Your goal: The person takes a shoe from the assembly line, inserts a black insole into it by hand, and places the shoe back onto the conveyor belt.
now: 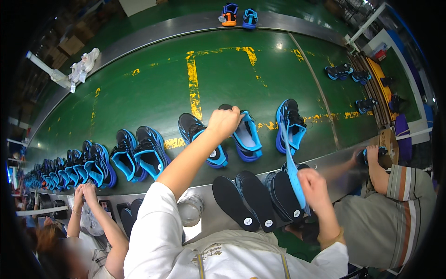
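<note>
My left hand [224, 122] reaches across the belt, its fingers closed on the top of a black and blue sneaker [247, 138]. A pale insole shows inside that shoe. In my right hand [314, 185] is a light blue insole [292, 173], held upright by its lower part. Its upper end overlaps another sneaker [289, 122], and I cannot tell whether it is inside. A third sneaker [189, 126] stands left of my left hand, partly behind my forearm. Below the belt lie stacks of black insoles [251, 190] with round white stickers.
A long row of matching sneakers [97, 165] runs left along the green belt [153, 88]. A clear plastic cup [190, 208] stands on the metal ledge. Co-workers' hands are at the left [86, 190] and right [373, 153]. Two shoes [249, 18] stand on the far rail.
</note>
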Action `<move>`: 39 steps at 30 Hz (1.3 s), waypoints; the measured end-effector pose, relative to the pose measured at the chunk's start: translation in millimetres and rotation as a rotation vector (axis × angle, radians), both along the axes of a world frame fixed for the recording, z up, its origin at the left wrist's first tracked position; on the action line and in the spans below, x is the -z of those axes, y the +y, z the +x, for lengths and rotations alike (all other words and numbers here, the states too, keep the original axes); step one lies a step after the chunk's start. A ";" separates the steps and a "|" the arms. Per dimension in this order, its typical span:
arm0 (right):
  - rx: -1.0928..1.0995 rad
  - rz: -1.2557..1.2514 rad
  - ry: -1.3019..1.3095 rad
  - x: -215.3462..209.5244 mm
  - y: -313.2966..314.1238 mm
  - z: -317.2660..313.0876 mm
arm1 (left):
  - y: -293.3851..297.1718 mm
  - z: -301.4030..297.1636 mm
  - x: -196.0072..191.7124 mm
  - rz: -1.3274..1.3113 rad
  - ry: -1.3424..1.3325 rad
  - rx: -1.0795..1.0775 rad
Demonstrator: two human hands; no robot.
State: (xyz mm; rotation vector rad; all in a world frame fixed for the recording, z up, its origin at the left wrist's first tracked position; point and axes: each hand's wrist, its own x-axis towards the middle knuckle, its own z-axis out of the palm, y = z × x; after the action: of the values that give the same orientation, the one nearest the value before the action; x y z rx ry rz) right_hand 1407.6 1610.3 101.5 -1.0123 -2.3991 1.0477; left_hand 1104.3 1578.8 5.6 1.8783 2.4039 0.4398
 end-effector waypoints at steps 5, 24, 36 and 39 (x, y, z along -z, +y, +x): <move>-0.334 -0.274 -0.391 -3.4 49.8 -72.7 | -8.9 -0.7 10.6 -0.091 -0.403 -0.119; -0.485 0.336 -0.784 85.4 17.4 -154.1 | -11.4 -7.6 35.2 0.000 -0.816 -0.270; -0.566 0.554 -0.575 159.9 36.9 -167.1 | -9.3 -0.2 40.6 0.026 -0.797 -0.256; -0.668 0.549 -0.752 154.5 30.9 -178.1 | -14.7 -1.0 42.7 0.025 -0.767 -0.274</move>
State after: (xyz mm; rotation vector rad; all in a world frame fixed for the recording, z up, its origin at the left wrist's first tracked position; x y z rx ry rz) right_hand 1229.5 1641.2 -53.0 -0.4290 -3.4845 0.0584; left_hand 1103.4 1564.1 -37.1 1.0734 2.0904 0.9906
